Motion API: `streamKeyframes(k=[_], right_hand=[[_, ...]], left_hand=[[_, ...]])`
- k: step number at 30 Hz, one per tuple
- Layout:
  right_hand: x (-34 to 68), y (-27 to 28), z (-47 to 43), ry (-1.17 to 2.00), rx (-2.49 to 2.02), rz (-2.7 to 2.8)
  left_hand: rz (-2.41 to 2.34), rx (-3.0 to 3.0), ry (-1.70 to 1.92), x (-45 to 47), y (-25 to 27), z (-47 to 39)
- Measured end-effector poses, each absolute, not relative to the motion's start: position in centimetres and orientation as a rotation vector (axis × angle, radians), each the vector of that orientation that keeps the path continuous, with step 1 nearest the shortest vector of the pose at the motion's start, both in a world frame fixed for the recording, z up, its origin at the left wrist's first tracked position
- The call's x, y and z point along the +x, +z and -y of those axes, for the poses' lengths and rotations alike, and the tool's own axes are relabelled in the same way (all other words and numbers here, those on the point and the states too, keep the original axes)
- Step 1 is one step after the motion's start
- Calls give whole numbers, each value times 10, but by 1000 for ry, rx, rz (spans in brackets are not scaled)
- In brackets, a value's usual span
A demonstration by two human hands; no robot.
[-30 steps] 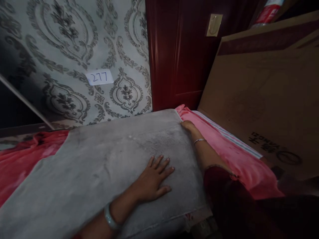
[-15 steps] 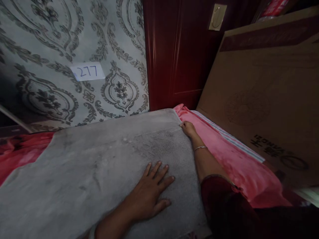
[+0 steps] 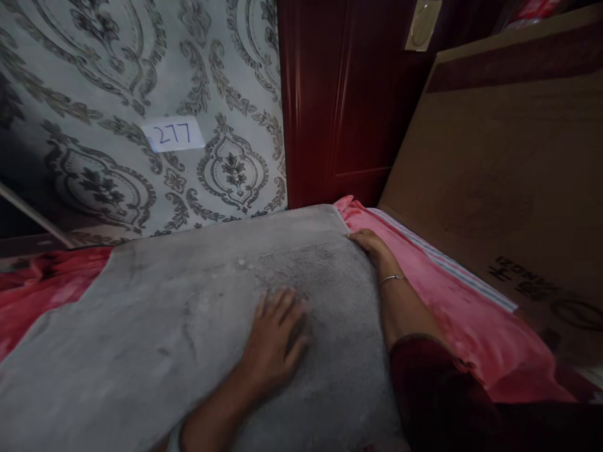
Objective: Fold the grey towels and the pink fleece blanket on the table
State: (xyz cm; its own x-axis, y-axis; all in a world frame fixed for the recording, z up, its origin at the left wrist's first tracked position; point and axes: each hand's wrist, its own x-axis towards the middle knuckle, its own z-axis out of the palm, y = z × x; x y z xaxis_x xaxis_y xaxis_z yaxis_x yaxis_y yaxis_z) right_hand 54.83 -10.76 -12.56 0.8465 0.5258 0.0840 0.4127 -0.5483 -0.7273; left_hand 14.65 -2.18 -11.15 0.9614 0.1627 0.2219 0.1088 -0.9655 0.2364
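A large grey plush mat (image 3: 141, 326) lies spread out before me, its surface marked with darker brushed patches and a few pale specks. Flat over its middle is my left hand (image 3: 277, 336), fingers spread and slightly blurred by motion. My right hand (image 3: 370, 242), with a thin bracelet at the wrist, pinches the mat's right edge near the far corner. Beneath the mat, pink-red cloth (image 3: 424, 301) shows along the right side, and more red cloth (image 3: 61, 282) shows at the left.
Patterned wallpaper (image 3: 230, 169) rises behind, bearing a paper label (image 3: 173, 134) marked 277. A dark red door panel (image 3: 353, 94) stands beside it with a gold plate (image 3: 424, 25). A big cardboard box (image 3: 494, 138) leans at the right. Striped cloth (image 3: 452, 267) lies along the box's base.
My left hand has slid left and a little away from me across the mat. The right hand keeps its hold on the edge. The view has shifted slightly.
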Motion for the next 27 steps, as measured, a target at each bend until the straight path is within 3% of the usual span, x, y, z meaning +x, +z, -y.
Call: streamKeyframes(k=[3,7,12,27], right_hand=[[547,-124,105,292,-2233,607],[546,-122,102,271,-2251,539],[542,-126,102,183,-2307,458],[537,-124,99,94,-2551,556]], left_hand=[[-733,2924,513,146,-109,-3],[-1085,2908,276,144,-108,-26],[-1140,2939,34,145,-107,-24],[-1163,2929,1,145,-109,-21]])
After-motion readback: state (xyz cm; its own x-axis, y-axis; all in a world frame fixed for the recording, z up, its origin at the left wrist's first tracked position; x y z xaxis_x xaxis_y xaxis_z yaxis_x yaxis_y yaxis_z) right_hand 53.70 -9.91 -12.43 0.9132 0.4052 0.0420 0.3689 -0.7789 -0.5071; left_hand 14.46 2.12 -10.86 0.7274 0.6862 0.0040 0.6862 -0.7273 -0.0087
